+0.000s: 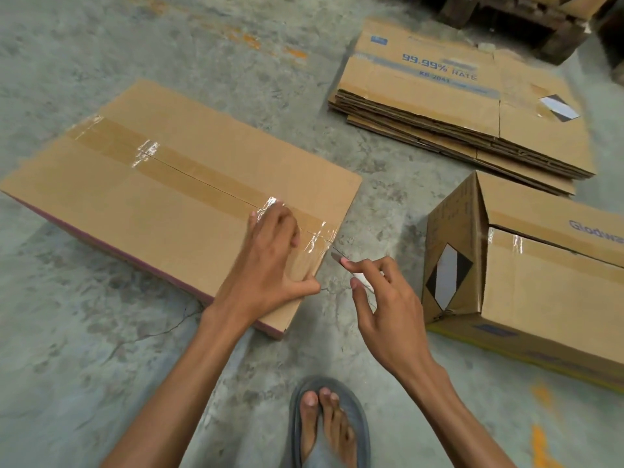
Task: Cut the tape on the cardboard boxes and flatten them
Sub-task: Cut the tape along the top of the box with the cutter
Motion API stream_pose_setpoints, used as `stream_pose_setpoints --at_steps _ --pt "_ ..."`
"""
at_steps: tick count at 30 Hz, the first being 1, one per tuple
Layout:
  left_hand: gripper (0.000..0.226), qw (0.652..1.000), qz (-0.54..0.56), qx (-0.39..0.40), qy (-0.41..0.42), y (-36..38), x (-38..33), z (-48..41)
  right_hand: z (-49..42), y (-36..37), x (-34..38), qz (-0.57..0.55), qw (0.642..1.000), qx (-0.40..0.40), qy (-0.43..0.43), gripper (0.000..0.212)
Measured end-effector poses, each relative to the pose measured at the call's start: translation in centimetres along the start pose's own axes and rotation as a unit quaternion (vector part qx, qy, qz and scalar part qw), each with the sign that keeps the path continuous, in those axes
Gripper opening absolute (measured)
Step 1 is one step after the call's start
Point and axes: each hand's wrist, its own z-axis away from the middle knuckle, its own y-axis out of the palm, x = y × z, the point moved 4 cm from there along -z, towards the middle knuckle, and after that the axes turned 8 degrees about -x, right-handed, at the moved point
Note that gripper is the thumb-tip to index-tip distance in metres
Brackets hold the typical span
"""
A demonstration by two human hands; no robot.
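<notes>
pressing the taped box (169,184) under my open left grip (266,261), my right grip (381,305) pinches a small blade (336,256) beside its edge; next i should slice the tape (317,233) there.

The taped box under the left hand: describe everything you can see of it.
The taped box is brown cardboard, lying low on the concrete floor with its broad face up. Brown tape covers the centre seam, with glossy clear patches; a thin line runs along it. Its near side shows a purplish edge. The left hand presses on its near end; the right hand holds a small blade just off that end.
</notes>
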Motion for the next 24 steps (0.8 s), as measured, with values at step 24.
stream_pose_setpoints --at_steps 24 --pt "0.010 0.980 -0.105 0.003 0.167 1.1 -1.1 2.0 0.8 0.7 1.1 0.031 0.997 -0.001 -0.070 0.025"
